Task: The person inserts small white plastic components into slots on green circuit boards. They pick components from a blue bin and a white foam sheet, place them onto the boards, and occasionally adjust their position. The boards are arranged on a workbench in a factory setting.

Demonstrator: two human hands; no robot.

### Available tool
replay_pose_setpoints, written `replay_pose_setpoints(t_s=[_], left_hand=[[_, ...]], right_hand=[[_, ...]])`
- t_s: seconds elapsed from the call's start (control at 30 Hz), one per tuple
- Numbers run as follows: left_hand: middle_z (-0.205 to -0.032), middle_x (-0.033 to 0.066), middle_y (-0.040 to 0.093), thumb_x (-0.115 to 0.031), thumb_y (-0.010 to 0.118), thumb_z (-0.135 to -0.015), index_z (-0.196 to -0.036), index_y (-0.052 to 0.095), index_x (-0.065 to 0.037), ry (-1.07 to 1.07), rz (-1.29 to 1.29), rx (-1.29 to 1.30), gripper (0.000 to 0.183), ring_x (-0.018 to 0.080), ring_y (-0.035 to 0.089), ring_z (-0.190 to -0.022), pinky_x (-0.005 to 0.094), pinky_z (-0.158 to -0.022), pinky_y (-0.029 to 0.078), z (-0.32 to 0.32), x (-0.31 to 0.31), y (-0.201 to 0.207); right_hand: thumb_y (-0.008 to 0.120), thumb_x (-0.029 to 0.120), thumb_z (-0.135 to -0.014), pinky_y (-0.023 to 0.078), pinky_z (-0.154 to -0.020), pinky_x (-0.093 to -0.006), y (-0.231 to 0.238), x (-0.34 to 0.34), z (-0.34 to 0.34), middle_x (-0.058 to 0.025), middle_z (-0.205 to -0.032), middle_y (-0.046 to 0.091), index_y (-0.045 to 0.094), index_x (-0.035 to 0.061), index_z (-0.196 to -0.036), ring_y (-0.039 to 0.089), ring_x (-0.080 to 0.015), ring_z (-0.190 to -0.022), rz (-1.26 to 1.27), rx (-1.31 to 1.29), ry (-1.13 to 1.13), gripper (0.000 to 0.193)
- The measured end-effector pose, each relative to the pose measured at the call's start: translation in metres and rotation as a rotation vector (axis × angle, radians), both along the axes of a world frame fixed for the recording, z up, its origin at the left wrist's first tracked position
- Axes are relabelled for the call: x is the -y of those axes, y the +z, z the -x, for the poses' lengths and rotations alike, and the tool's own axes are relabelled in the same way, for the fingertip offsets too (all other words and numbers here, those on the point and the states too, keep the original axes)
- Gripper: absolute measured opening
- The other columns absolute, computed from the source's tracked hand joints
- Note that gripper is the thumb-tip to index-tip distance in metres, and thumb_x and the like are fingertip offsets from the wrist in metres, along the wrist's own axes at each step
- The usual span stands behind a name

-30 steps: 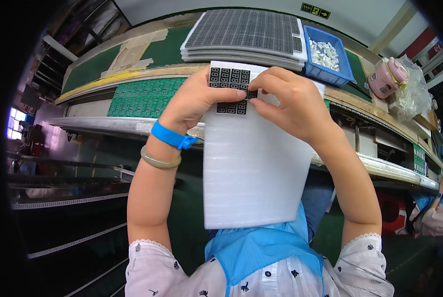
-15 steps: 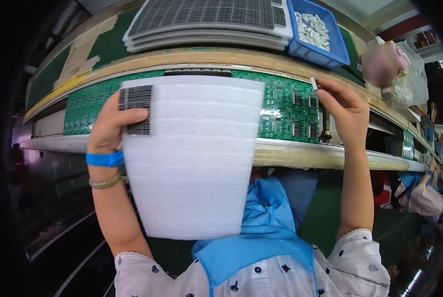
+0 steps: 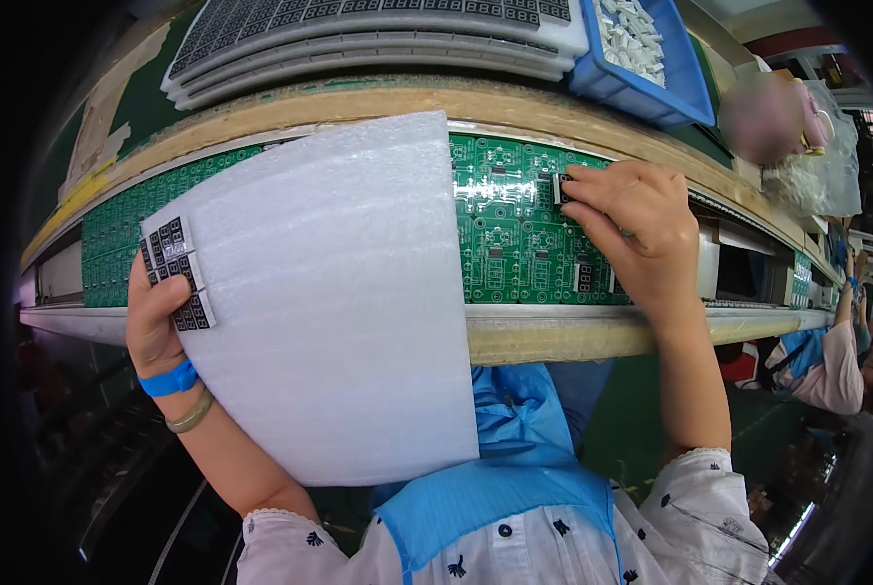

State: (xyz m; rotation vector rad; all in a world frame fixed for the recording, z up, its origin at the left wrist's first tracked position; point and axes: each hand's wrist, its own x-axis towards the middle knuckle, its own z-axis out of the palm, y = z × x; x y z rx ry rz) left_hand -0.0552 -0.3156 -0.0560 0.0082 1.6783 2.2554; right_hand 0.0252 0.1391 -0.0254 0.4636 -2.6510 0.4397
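In my left hand (image 3: 156, 310) is a large white foam sheet (image 3: 329, 312), gripped at its left edge. The thumb presses over a small block of black-faced digit display modules (image 3: 175, 249) lying on the sheet. My right hand (image 3: 641, 219) is closed in a pinch on one digit display module (image 3: 561, 189), at the upper part of the green circuit board panel (image 3: 495, 234). Whether its pins are in the board cannot be seen. Another display module (image 3: 582, 278) sits on the board just below the right fingers. The foam sheet covers the middle of the board line.
Behind the rail, a stack of foam sheets (image 3: 378, 70) carries rows of display modules. A blue bin (image 3: 685, 97) of small white parts (image 3: 636, 44) stands beside it. More green boards (image 3: 110, 253) lie along the rail to the left. Another person (image 3: 826, 361) is at the far right.
My left hand has moved left and down, tilting the foam sheet. My right hand has brought the display module left and down, from above the board's corner onto the board.
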Motion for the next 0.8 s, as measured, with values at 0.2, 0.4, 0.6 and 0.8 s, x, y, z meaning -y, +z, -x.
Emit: replay_pose_setpoints(t_s=[0.2,0.4,0.6,0.8], left_hand=[[-0.117,0.0176,0.072,-0.009,0.078,-0.077,-0.133,0.054,0.009,0.017,0.016,-0.019,0.063,0.0245,0.074,-0.099,0.0372,-0.090,0.060,-0.005,0.005,0.000],[-0.115,0.0181,0.072,-0.009,0.078,-0.076,-0.131,0.055,0.009,0.022,0.001,-0.011,0.062,0.0248,0.074,-0.098,0.0380,-0.090,0.061,-0.007,-0.002,0.001],[-0.115,0.0180,0.073,-0.008,0.076,-0.075,-0.131,0.056,0.010,0.012,0.016,-0.016,0.062,0.0247,0.074,-0.097,0.0373,-0.090,0.061,-0.007,0.001,0.001],[-0.113,0.0177,0.074,-0.008,0.076,-0.075,-0.129,0.057,0.010,0.007,0.057,-0.022,0.060,0.0238,0.075,-0.095,0.0362,-0.088,0.061,-0.008,-0.005,0.006]], right_hand=[[0.083,0.014,-0.078,0.041,-0.083,-0.0367,-0.003,0.005,0.003,0.0008,-0.102,0.078,0.078,0.0122,-0.095,0.067,-0.0186,-0.093,-0.048,-0.011,0.032,0.018],[0.083,0.013,-0.077,0.041,-0.082,-0.0369,-0.003,0.008,0.004,0.0005,-0.103,0.078,0.078,0.0114,-0.095,0.067,-0.0192,-0.092,-0.069,0.015,0.039,0.019],[0.085,0.012,-0.076,0.040,-0.082,-0.0367,-0.001,0.009,0.004,0.0002,-0.103,0.078,0.078,0.0111,-0.096,0.066,-0.0207,-0.092,-0.091,0.018,0.046,0.022],[0.085,0.012,-0.075,0.041,-0.083,-0.0369,0.000,0.011,0.002,0.0002,-0.103,0.077,0.079,0.0113,-0.097,0.066,-0.0217,-0.095,-0.104,0.031,0.030,0.023]])
